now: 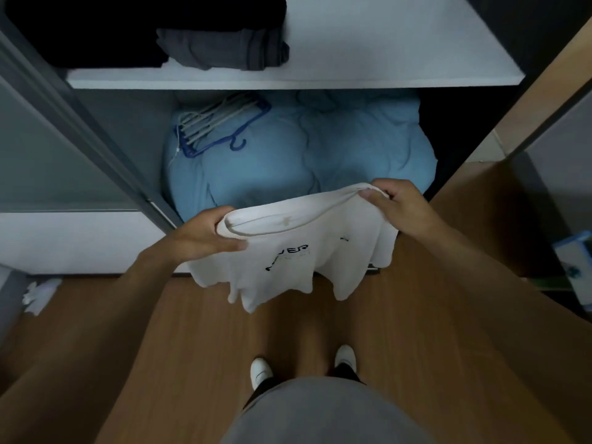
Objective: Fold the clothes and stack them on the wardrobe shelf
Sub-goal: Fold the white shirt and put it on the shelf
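A white T-shirt (298, 254) with dark lettering hangs in the air in front of the open wardrobe. My left hand (205, 235) pinches it at the left end of the neckline. My right hand (397, 203) grips the bunched fabric at the right shoulder, slightly higher. The shirt's lower part droops in folds above the floor. On the white wardrobe shelf (384, 75) above lie a folded grey garment (224, 49) and, to its left, a black pile of clothes (96, 30).
Below the shelf a light blue duvet (320, 149) fills the wardrobe bottom, with a bunch of white and blue hangers (214, 126) on it. Wooden floor (179, 331) lies under my feet. A white crumpled item (40, 296) lies at left, a blue-white box (576, 267) at right.
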The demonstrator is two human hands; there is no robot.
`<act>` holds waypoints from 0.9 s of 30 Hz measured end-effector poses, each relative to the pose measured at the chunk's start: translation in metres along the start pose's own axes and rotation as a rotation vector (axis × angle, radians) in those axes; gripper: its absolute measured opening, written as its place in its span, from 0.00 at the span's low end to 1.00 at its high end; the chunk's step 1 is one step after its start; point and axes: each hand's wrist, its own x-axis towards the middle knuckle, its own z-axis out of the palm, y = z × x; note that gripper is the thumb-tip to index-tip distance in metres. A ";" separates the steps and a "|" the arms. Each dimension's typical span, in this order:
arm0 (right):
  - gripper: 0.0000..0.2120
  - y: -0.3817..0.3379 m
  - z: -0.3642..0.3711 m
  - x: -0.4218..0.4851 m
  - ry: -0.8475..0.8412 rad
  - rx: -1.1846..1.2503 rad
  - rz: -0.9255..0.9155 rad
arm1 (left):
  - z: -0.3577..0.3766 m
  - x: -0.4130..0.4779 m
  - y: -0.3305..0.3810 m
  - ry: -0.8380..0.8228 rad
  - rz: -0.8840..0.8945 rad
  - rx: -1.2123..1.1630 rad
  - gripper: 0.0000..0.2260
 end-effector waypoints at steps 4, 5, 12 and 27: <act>0.19 0.004 0.008 -0.003 -0.088 0.076 0.107 | 0.013 -0.002 -0.010 0.297 -0.043 -0.094 0.06; 0.18 0.004 0.006 -0.003 -0.188 0.059 0.144 | 0.011 -0.003 -0.009 0.362 -0.050 -0.134 0.09; 0.13 0.010 0.008 0.006 -0.199 0.043 0.155 | 0.006 -0.005 -0.012 0.508 -0.100 -0.004 0.17; 0.24 -0.007 0.052 0.003 0.250 -0.302 0.323 | 0.053 0.014 0.047 0.442 -0.233 -0.269 0.26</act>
